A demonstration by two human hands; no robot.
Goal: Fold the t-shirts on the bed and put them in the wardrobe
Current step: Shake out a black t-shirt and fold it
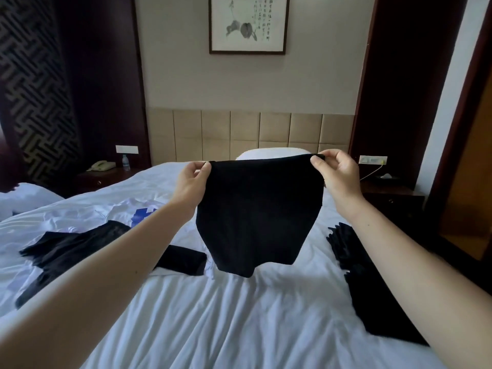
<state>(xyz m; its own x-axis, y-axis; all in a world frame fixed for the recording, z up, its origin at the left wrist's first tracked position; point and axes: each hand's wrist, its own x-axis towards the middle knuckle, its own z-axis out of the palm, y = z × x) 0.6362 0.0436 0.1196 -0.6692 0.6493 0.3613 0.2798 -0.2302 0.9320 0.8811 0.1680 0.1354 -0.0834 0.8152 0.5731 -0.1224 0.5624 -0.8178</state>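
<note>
Black t-shirt (257, 217): hangs in the air over the bed (213, 320), top edge stretched between my hands.
Left hand (193, 182): fingers pinch its 10 o'clock corner.
Right hand (336, 174): fingers pinch its 2 o'clock corner.
Small black bundle (183, 259): on the sheet, at 7 o'clock from the shirt.
Dark clothes (372, 288): on the sheet, at 4 o'clock.

Beige padded headboard (250, 134); framed ink painting (249, 23) above; dark nightstand (394, 194) right, telephone (102, 165) left.

Both arms outstretched, left hand (192, 179) and right hand (336, 171) raised, fingers pinching
</note>
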